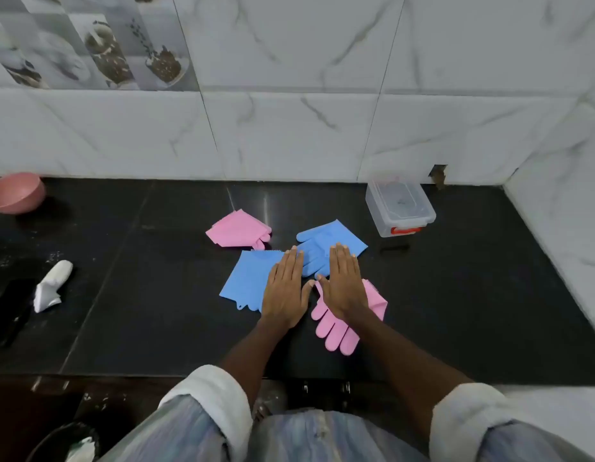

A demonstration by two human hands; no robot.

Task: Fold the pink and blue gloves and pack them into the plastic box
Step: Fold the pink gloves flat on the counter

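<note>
At frame centre, on black counter [456,311]: left hand [284,291], fingers straight, flat on folded blue glove [246,278]; right hand [344,281], fingers straight, across second blue glove [326,243] and pink glove [336,328]. Folded pink glove [238,228] just above. Plastic box [400,208], lidded, upper right. Pink bowl [16,192], far left.

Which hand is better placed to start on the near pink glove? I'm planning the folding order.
Probably the right hand: it lies flat over the near pink glove, while the left hand rests on a blue glove.
</note>
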